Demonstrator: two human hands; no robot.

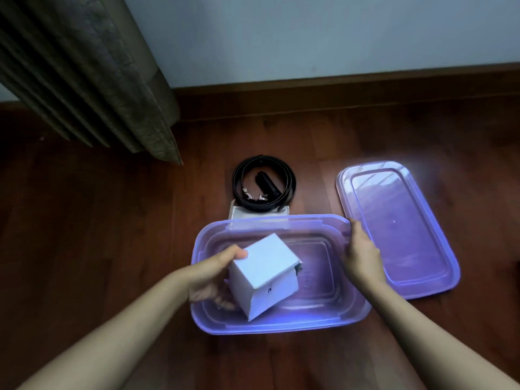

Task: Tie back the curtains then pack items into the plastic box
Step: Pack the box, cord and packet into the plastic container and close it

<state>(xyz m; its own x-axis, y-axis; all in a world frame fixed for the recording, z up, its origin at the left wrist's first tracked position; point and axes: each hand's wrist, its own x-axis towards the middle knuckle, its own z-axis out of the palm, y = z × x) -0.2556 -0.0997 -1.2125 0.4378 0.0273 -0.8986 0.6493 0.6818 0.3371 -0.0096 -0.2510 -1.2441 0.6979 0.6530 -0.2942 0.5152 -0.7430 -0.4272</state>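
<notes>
Left hand: the left hand (pixel 213 277) is gripping a small white cardboard carton (pixel 267 274), with the thumb lying on its top face and the fingers curling underneath its left side.
White carton: it is hanging tilted, one corner pointing down, inside the left half of the translucent purple rectangular plastic box (pixel 281 329). I cannot tell whether it is touching the bottom.
Right hand: the right hand (pixel 361 254) is clasping the right-hand rim of the plastic box, thumb on the inner side and fingers wrapping over the edge.
Plastic box: it is sitting open on the dark reddish wooden floor (pixel 112 220) between the two forearms, directly below both hands.
Lid: the matching flat purple plastic lid (pixel 399 229) is lying on the floor just to the right of the box, near the right hand but apart from it.
Belt: a coiled black leather belt with a metal buckle (pixel 261 206) is resting just behind the box, partly on a flat white piece (pixel 239 212) that is touching the far rim.
Curtain: a pleated grey-brown fabric curtain (pixel 92 80) is hanging at the far left, well apart from the hands.
Background: a pale wall (pixel 309 38) is meeting a brown skirting board (pixel 337 88).
</notes>
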